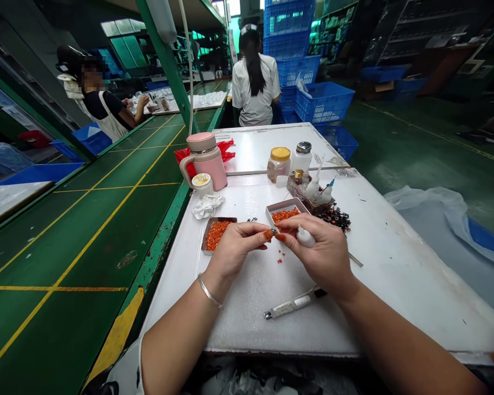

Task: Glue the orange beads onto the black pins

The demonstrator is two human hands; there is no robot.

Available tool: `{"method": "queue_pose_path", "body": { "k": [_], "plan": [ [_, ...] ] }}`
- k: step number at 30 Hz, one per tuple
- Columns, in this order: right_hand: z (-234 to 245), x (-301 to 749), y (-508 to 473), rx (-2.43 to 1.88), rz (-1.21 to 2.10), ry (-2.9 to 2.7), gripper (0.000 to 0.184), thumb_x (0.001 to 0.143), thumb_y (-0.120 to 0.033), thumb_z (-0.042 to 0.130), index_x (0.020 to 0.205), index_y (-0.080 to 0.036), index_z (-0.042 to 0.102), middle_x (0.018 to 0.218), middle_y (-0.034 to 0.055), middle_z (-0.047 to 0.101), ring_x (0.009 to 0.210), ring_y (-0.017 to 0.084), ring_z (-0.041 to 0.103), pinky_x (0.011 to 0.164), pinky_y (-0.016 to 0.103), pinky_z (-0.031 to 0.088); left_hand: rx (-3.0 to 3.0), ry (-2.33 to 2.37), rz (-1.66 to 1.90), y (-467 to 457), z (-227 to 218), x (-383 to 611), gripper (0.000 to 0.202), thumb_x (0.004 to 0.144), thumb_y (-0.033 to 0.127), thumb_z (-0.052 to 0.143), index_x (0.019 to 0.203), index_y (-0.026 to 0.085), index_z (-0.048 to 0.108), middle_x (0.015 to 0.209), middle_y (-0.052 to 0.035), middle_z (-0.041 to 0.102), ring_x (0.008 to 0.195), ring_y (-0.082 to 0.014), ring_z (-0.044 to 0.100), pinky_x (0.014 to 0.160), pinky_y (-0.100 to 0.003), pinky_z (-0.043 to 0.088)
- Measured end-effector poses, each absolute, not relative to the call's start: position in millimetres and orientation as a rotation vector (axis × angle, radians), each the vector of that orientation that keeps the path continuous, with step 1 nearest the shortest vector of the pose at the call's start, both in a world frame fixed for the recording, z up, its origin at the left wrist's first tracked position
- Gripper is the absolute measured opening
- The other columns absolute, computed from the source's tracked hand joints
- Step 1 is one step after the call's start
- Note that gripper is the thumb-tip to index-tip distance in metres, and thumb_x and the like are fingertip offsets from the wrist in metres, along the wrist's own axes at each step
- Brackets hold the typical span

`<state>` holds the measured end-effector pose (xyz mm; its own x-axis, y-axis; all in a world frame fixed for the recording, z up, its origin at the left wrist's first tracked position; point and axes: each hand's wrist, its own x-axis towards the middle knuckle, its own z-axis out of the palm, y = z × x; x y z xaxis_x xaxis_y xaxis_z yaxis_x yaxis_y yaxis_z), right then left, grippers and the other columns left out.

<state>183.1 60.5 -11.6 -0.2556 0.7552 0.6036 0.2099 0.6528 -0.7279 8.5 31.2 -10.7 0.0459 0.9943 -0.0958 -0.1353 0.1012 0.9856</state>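
My left hand (239, 242) pinches a tiny dark piece (274, 231) between thumb and forefinger. Fingertips of my right hand (327, 249) meet it at the same piece, and a small white squeeze bottle (306, 237) is held within that hand. The bottle's tip is hidden by the fingers. An open box (205, 244) of small orange pieces stands beside my left hand; a second such box (276, 206) lies just beyond my right fingers. Below the fingertips a few loose orange bits (280, 261) rest on the white tabletop (247, 323).
A pen-like tool (290, 306) lies near my right wrist. Behind my right hand are a dark heap of small parts (336, 217) and a tray (298, 195) of bottles. Jars, a pink mug (208, 164) and crumpled tissue (208, 206) stand farther back. A green conveyor (94, 241) runs left; two people sit ahead.
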Motion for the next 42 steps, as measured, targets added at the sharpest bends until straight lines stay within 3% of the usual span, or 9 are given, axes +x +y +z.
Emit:
{"method": "queue_pose_path", "body": {
  "k": [9, 17, 20, 23, 25, 31, 33, 36, 42],
  "plan": [
    [-12, 184, 60, -0.789, 0.696, -1.771, 0.005, 0.084, -0.024, 0.071, 0.087, -0.02, 0.073, 0.084, 0.0022, 0.074, 0.079, 0.017, 0.067, 0.073, 0.03, 0.052, 0.925, 1.075, 1.211, 33, -10, 10, 0.016, 0.061, 0.023, 0.088, 0.071, 0.016, 0.078, 0.074, -0.0039, 0.072, 0.071, -0.0119, 0.061, 0.07, -0.024, 0.048],
    [-10, 189, 62, -0.83, 0.675, -1.73, 0.005, 0.084, -0.026, 0.071, 0.086, -0.021, 0.073, 0.086, 0.0022, 0.075, 0.081, 0.018, 0.068, 0.079, 0.033, 0.053, 0.776, 1.015, 1.249, 32, -8, 8, 0.018, 0.06, 0.024, 0.088, 0.072, 0.017, 0.077, 0.077, -0.0026, 0.072, 0.076, -0.013, 0.064, 0.075, -0.027, 0.053],
    [-9, 191, 62, -0.848, 0.821, -1.663, 0.012, 0.085, -0.032, 0.071, 0.087, -0.02, 0.071, 0.078, 0.002, 0.071, 0.07, 0.017, 0.068, 0.066, 0.03, 0.055, 0.757, 1.031, 1.288, 32, -7, 8, 0.018, 0.059, 0.022, 0.088, 0.072, 0.016, 0.077, 0.076, -0.0023, 0.072, 0.075, -0.0129, 0.064, 0.075, -0.028, 0.053],
    [-9, 194, 63, -0.809, 1.2, -1.526, 0.027, 0.086, -0.045, 0.068, 0.1, -0.022, 0.062, 0.082, 0.0016, 0.068, 0.058, 0.016, 0.067, 0.042, 0.025, 0.05, 0.767, 1.051, 1.327, 32, -6, 8, 0.018, 0.058, 0.022, 0.088, 0.07, 0.017, 0.077, 0.074, -0.0016, 0.072, 0.073, -0.0123, 0.064, 0.076, -0.028, 0.052],
    [-10, 196, 63, -0.769, 1.308, -1.493, 0.035, 0.088, -0.05, 0.063, 0.11, -0.025, 0.056, 0.092, 0.003, 0.067, 0.061, 0.017, 0.068, 0.036, 0.023, 0.046, 0.79, 1.061, 1.346, 32, -5, 9, 0.017, 0.057, 0.023, 0.088, 0.069, 0.017, 0.077, 0.073, -0.0012, 0.071, 0.072, -0.012, 0.063, 0.077, -0.029, 0.051],
    [-9, 208, 70, -0.813, 1.019, -1.695, 0.047, 0.096, -0.049, 0.05, 0.139, -0.029, 0.049, 0.103, 0.0054, 0.067, 0.076, 0.017, 0.067, 0.06, 0.029, 0.057, 0.837, 1.077, 1.392, 33, -7, 9, 0.014, 0.056, 0.021, 0.087, 0.066, 0.019, 0.076, 0.074, -0.0003, 0.071, 0.075, -0.012, 0.062, 0.078, -0.028, 0.05],
    [-8, 212, 73, -0.844, 0.988, -1.722, 0.043, 0.095, -0.046, 0.053, 0.134, -0.028, 0.055, 0.105, 0.0054, 0.067, 0.079, 0.018, 0.067, 0.065, 0.031, 0.058, 0.844, 1.085, 1.412, 34, -8, 8, 0.014, 0.056, 0.02, 0.086, 0.065, 0.019, 0.076, 0.074, 0.0001, 0.071, 0.074, -0.0117, 0.062, 0.078, -0.028, 0.05],
    [-5, 215, 75, -0.798, 1.076, -1.606, 0.036, 0.092, -0.045, 0.06, 0.124, -0.029, 0.057, 0.102, 0.0036, 0.07, 0.073, 0.017, 0.066, 0.057, 0.03, 0.055, 0.855, 1.085, 1.464, 35, -9, 5, 0.013, 0.058, 0.02, 0.086, 0.066, 0.02, 0.076, 0.074, 0.001, 0.071, 0.074, -0.0114, 0.063, 0.077, -0.027, 0.049],
    [-2, 216, 73, -0.778, 1.024, -1.385, 0.023, 0.077, -0.036, 0.079, 0.089, -0.025, 0.064, 0.071, -0.0014, 0.067, 0.051, 0.012, 0.054, 0.039, 0.024, 0.04, 0.95, 1.091, 1.551, 36, -9, 0, 0.011, 0.063, 0.02, 0.085, 0.071, 0.021, 0.077, 0.077, 0.0014, 0.073, 0.072, -0.0097, 0.063, 0.074, -0.023, 0.048]
  ]
}}
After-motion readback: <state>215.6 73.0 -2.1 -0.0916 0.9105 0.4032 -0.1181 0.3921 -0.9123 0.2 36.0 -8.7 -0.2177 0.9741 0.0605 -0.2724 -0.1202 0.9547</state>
